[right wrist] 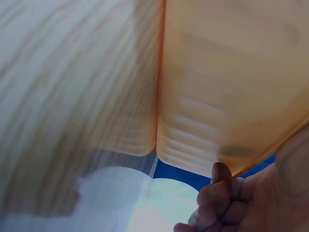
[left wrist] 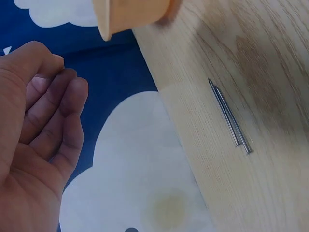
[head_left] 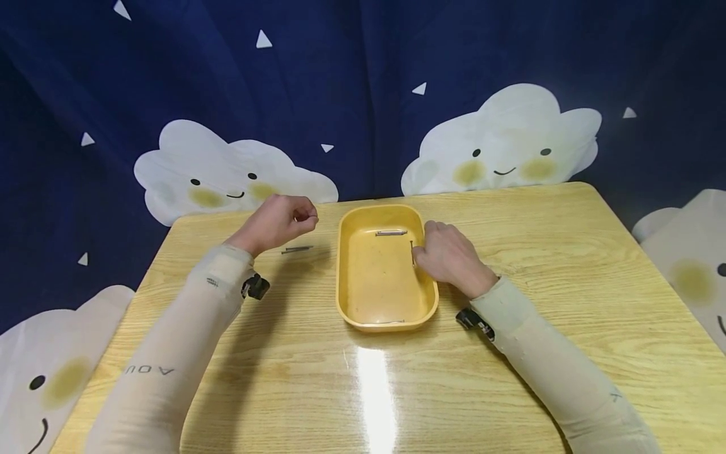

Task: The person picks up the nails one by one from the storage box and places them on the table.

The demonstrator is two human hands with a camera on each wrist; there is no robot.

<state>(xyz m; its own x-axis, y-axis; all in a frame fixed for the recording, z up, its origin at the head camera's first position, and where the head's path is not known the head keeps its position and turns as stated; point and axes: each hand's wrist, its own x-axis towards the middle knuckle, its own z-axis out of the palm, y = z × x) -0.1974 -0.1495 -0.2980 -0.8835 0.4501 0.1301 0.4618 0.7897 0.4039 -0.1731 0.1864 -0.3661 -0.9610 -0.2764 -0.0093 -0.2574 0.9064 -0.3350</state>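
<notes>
A yellow plastic tray stands on the table with several nails inside. Some of these nails lie at its far end, one nail along the right wall and one thin nail by the near wall. My right hand grips the tray's right rim, thumb inside and fingers outside; the right wrist view shows the curled fingers beside the outer wall. Left of the tray, my left hand is held above the table, fingers curled and thumb against the fingertips, nothing seen between them. Two nails lie side by side below it.
The wooden table has light glaring near its front. Behind it hangs a dark blue curtain with white clouds and small triangles. The table's back edge runs close behind the tray.
</notes>
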